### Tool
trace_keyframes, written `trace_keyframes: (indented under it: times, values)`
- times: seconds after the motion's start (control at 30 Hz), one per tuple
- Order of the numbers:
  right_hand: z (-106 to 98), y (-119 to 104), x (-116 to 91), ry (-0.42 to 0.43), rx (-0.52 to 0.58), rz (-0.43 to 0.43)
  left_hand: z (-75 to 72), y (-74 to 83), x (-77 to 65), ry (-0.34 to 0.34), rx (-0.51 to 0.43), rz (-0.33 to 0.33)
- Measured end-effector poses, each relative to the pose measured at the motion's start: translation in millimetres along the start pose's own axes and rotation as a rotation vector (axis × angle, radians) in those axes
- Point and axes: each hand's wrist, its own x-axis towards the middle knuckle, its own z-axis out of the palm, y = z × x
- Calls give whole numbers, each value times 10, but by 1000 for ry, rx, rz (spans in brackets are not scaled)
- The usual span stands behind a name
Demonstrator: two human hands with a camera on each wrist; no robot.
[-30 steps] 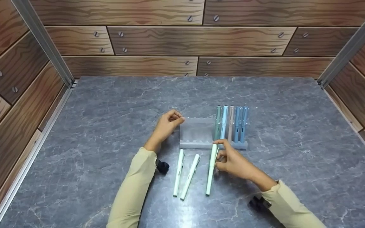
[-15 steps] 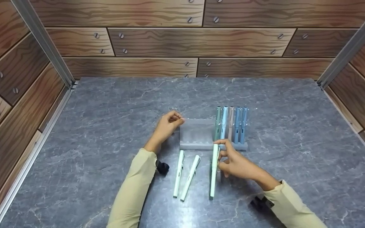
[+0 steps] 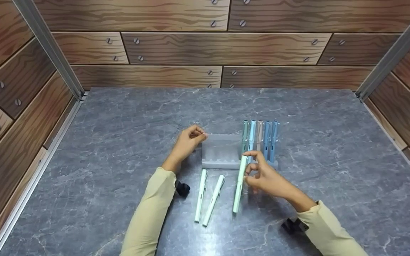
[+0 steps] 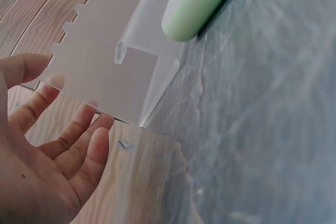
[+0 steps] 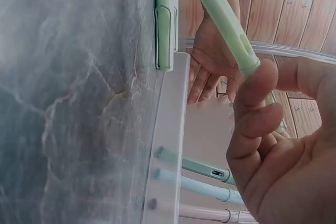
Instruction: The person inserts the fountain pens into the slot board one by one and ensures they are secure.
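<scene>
A clear pen rack stands on the table, its upper left corner pinched between the thumb and index finger of my left hand. My right hand holds a pale green pen in front of the rack, top end leaning away from me and a little right. In the right wrist view the thumb and fingers cover part of that pen. Two more pale green pens, a left one and a slanted one, lie before the rack.
Pens fill the rack's right part: a dark green pen, a light blue pen, a taupe pen and two blue pens at the right end. The grey marbled table is bordered by wood-patterned walls.
The right hand has lifted the pale green pen and shifted it slightly right and toward the rack. The left hand keeps its place on the rack's corner.
</scene>
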Motion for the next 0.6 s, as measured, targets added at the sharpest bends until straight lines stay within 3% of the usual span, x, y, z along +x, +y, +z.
trace_keyframes:
  times: [0.37, 0.6]
  values:
    - [-16, -73, 29, 77, -46, -42, 3, 5, -3, 11, 1, 4]
    - [-15, -110, 54, 149, -133, -69, 0, 8, -6, 6, 7, -1]
